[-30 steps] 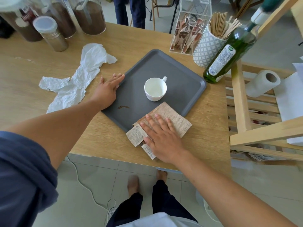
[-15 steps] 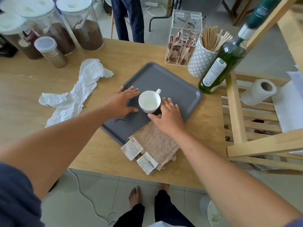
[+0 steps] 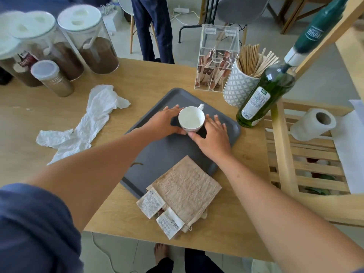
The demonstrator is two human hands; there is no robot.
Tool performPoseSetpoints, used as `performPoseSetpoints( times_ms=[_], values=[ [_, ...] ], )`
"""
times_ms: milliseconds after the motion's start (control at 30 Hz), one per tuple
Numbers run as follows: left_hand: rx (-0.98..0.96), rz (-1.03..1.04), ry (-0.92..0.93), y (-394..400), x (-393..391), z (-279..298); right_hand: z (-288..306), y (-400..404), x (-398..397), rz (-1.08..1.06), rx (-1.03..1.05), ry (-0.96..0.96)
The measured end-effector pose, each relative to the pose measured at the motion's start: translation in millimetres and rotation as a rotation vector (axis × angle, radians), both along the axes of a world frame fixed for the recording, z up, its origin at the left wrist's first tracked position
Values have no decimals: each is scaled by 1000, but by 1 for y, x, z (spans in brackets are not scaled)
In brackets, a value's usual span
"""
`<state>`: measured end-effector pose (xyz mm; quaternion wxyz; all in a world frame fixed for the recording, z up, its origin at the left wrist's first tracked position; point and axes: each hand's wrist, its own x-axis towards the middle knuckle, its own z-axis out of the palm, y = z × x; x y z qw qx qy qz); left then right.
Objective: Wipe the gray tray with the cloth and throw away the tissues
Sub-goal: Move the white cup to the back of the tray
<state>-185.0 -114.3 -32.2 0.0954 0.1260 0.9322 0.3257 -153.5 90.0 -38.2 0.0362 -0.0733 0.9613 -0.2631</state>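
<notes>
The gray tray (image 3: 157, 154) lies on the wooden table (image 3: 137, 79) with a small brown stain (image 3: 137, 164) near its left front edge. A white cup (image 3: 191, 120) stands on the tray, and both hands cup it: my left hand (image 3: 165, 123) on its left side, my right hand (image 3: 213, 136) on its right and front. The beige cloth (image 3: 185, 192) with white labels lies flat over the tray's front corner, untouched. Crumpled white tissues (image 3: 86, 123) lie on the table left of the tray.
Coffee jars (image 3: 94, 44) and a small canister (image 3: 52, 77) stand at the back left. A sachet box (image 3: 215, 62), a stirrer cup (image 3: 241, 87) and a green bottle (image 3: 264, 95) crowd the tray's back right. A wooden rack with a paper roll (image 3: 313, 124) stands to the right.
My right hand left the cloth and moved up to the cup. My left hand slid from the tray's left edge to the cup's left side. Both now close around it.
</notes>
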Motion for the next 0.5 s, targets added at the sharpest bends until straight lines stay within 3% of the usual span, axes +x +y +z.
performPoseSetpoints(
  times_ms=[100,500],
  values=[
    [-88,-9,-94,10,-23,2,-1,9,-17,-19,20,12],
    [-103,34,-125,20,-25,8,-6,21,-16,-19,67,10]
  ],
)
